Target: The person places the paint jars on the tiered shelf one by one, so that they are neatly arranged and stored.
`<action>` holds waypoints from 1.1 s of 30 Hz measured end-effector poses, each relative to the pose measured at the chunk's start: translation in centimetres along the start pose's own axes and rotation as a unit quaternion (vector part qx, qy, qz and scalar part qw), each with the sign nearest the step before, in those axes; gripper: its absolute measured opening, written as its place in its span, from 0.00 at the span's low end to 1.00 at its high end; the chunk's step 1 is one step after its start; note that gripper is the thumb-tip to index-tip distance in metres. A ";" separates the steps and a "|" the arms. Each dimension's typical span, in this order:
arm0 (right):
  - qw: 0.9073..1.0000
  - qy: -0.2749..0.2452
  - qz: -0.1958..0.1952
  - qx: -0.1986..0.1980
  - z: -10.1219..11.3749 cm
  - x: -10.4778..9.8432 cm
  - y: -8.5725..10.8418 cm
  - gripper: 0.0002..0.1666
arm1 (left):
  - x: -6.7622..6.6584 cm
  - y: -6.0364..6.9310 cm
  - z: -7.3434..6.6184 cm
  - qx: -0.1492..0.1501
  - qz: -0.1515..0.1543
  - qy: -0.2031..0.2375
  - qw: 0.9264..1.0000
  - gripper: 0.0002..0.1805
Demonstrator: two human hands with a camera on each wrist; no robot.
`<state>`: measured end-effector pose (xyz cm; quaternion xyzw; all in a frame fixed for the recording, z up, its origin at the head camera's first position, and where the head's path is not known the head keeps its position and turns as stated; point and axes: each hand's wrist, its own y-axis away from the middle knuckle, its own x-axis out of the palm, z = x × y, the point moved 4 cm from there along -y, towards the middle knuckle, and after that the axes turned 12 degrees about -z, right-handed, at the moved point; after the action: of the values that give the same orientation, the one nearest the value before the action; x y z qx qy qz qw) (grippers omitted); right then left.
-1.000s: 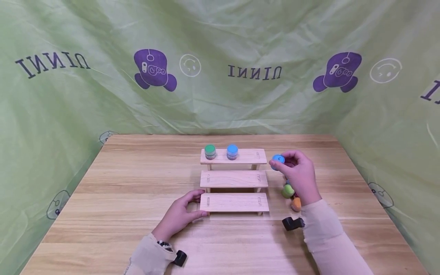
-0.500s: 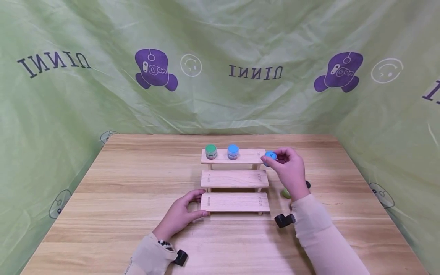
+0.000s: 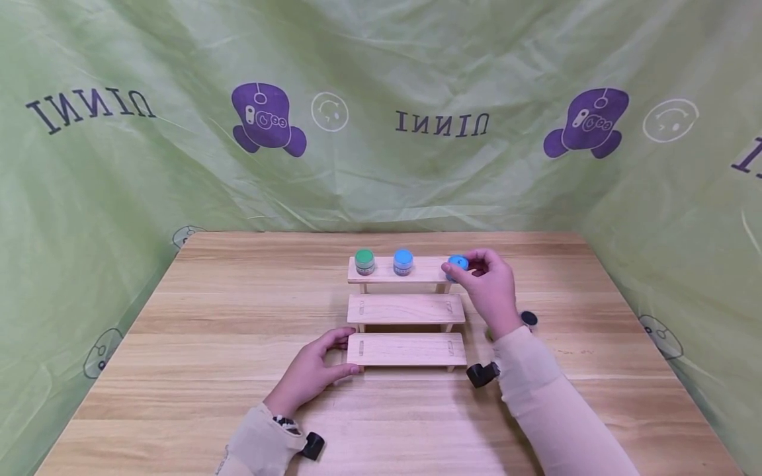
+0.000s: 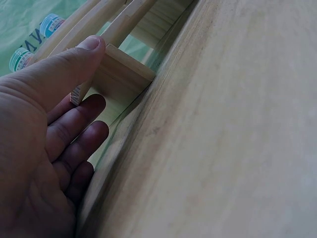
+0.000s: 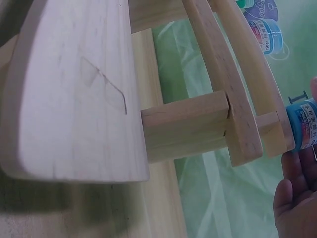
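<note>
A wooden stand of three steps (image 3: pixel 406 309) is on the table. My left hand (image 3: pixel 312 370) holds the left end of its lowest step, thumb at the front and fingers behind. On the top step sit a green-lidded jar (image 3: pixel 365 262) at the left and a light-blue-lidded jar (image 3: pixel 403 262) in the middle. Thumb and fingers of my right hand (image 3: pixel 493 291) pinch another small blue-lidded jar (image 3: pixel 457 262) at that step's right end. In the right wrist view, the base of this blue jar (image 5: pixel 303 126) appears at the step's surface; contact is hard to confirm.
Right of the stand, a dark round lid (image 3: pixel 528 318) and a bit of a green one (image 3: pixel 489 334) show beside my right wrist, which partly hides them. A green printed cloth (image 3: pixel 369 178) hangs around the wooden table (image 3: pixel 238 297).
My right hand has carried the blue jar leftward from beside the stand to the top step's right end. The left hand stays in place. My forearm now covers the orange jar.
</note>
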<state>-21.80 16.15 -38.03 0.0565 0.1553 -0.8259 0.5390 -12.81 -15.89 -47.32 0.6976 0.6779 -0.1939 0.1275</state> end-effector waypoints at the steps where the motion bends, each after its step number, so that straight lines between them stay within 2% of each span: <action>1: 1.000 0.002 0.001 0.003 0.0 0.1 0.0 0.31 | 0.0 0.0 0.0 0.002 -0.001 0.000 1.000 0.37; 10: 1.000 0.014 -0.006 0.027 0.2 0.7 0.0 0.36 | 0.0 0.1 0.1 0.005 -0.007 -0.004 1.000 0.36; 19: 1.000 0.007 -0.008 -0.001 0.4 1.5 -0.3 0.32 | 0.0 0.1 0.0 -0.004 0.000 0.002 1.000 0.38; 33: 1.000 0.002 -0.011 0.001 0.2 2.2 -0.3 0.31 | 0.0 0.0 0.2 0.005 -0.008 -0.009 1.000 0.37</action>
<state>-22.92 14.30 -38.39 0.0574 0.1560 -0.8321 0.5292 -12.86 -15.99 -47.45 0.6907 0.6815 -0.2046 0.1290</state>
